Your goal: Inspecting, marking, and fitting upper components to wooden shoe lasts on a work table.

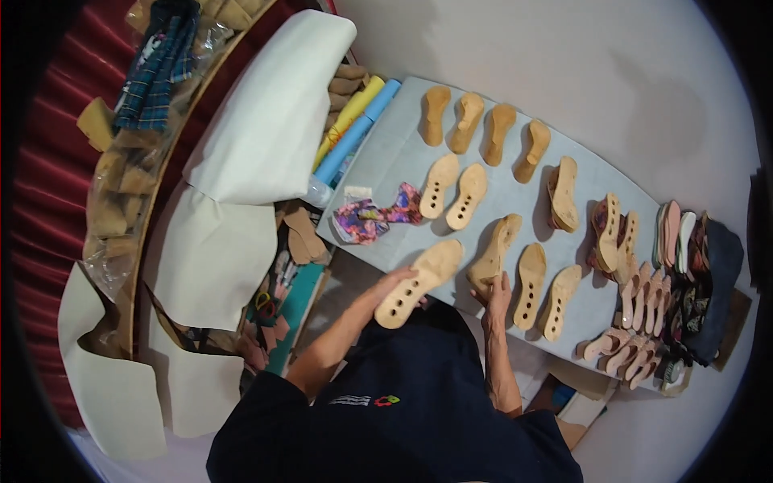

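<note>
My left hand (394, 282) is closed on the edge of a beige shoe insole (439, 262) with a row of dark holes near its heel end, held up in front of my body. My right hand (497, 296) grips the heel end of a tan shoe last (498, 245), close to the table's near edge. Between the hands and the far side, a pair of similar holed insoles (439, 185) lies flat. Another holed insole (529, 282) and its mate (561, 296) lie just right of my right hand. Some of my fingers are hidden behind what they hold.
On the grey table (386, 153), several lasts (499, 133) line the far side. Floral fabric pieces (362, 221) lie at the left, finished pink sandals (640, 298) at the right. White sheet material (266, 113) and blue and yellow rolls (358, 129) stand left.
</note>
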{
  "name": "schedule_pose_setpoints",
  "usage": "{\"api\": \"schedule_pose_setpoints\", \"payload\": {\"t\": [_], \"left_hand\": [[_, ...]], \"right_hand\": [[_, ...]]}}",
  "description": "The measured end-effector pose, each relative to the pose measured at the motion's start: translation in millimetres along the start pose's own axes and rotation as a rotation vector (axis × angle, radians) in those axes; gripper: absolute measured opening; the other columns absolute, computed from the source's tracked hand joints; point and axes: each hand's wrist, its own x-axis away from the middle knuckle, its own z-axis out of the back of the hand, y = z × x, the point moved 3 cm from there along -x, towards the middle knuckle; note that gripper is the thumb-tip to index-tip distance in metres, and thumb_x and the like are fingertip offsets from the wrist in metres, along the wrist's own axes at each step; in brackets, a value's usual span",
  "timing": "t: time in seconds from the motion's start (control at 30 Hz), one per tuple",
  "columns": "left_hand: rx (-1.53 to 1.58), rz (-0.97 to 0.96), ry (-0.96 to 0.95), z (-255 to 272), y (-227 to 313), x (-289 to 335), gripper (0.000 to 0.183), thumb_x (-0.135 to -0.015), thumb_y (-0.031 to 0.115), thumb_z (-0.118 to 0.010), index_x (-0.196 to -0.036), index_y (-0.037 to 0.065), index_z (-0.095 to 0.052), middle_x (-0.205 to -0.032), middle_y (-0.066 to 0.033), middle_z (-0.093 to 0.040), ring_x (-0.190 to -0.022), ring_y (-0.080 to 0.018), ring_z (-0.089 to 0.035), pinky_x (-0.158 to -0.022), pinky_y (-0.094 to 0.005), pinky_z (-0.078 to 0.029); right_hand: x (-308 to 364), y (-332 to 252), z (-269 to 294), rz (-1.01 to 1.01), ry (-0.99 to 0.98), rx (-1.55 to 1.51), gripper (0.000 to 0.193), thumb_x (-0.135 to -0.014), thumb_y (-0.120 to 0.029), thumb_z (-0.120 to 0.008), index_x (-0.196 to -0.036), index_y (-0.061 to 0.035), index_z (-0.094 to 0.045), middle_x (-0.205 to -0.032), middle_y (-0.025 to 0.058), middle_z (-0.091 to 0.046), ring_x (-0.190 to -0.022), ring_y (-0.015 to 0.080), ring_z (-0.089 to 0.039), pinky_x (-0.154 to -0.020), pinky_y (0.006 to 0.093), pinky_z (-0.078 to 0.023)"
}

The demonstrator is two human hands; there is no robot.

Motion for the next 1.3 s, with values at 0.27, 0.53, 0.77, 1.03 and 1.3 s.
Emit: {"api": "schedule_pose_setpoints", "payload": {"t": [0.27, 0.53, 0.77, 1.03, 1.3], "left_hand": [[-0.047, -0.043, -0.109, 26.6, 31.6, 30.4, 0.079, -0.103, 0.069, -0.036, -0.138, 0.002, -0.057, -0.101, -0.0139, -0.073, -0.072, -0.0223, -0.074, -0.062, -0.0341, -0.064], [0.365, 0.030, -0.425, 57.3, -14.5, 86.4, 0.073, -0.101, 0.067, -0.047, -0.141, 0.008, -0.058, -0.120, -0.0077, -0.074, -0.095, -0.0175, -0.074, -0.085, -0.0342, -0.061], [0.279, -0.023, -0.363, 111.4, -68.1, 198.2, 0.086, -0.090, 0.072, -0.061, -0.140, 0.002, -0.057, -0.118, -0.0183, -0.071, -0.099, -0.0260, -0.073, -0.086, -0.0369, -0.060], [0.541, -0.752, -0.001, 92.4, -75.7, 388.7, 0.075, -0.086, 0.035, -0.064, -0.148, -0.002, -0.043, -0.123, -0.0248, -0.066, -0.105, -0.0346, -0.069, -0.090, -0.0429, -0.058], [0.611, -1.373, 0.208, 55.7, 59.7, 515.8, 0.072, -0.088, 0.037, -0.062, -0.146, -0.002, -0.044, -0.121, -0.0290, -0.064, -0.105, -0.0387, -0.068, -0.085, -0.0448, -0.060]], "right_hand": [[-3.3, -22.8, -2.4, 0.035, -0.302, -0.102, 0.064, -0.091, -0.045, -0.061, -0.136, 0.0000, -0.057, -0.123, 0.0108, -0.068, -0.103, 0.0237, -0.068, -0.089, 0.0381, -0.054], [102.0, -124.8, -149.2, 0.681, -1.281, 0.826, 0.078, -0.065, -0.012, -0.090, -0.139, -0.0074, -0.064, -0.120, 0.0118, -0.067, -0.113, 0.0245, -0.063, -0.101, 0.0347, -0.048], [211.1, -94.5, -280.5, 1.052, -1.686, 1.352, 0.071, -0.067, -0.019, -0.083, -0.136, -0.0267, -0.069, -0.128, 0.0048, -0.066, -0.115, 0.0288, -0.059, -0.103, 0.0386, -0.049], [328.5, -54.0, -370.0, 1.635, -1.383, 0.659, 0.056, -0.081, -0.026, -0.084, -0.134, -0.0161, -0.067, -0.145, 0.0189, -0.052, -0.132, 0.0414, -0.051, -0.109, 0.0509, -0.044], [363.6, -28.7, -380.8, 1.361, -1.194, -0.035, 0.040, -0.086, -0.019, -0.080, -0.121, -0.0024, -0.071, -0.129, 0.0204, -0.059, -0.118, 0.0354, -0.060, -0.100, 0.0442, -0.051]]}}
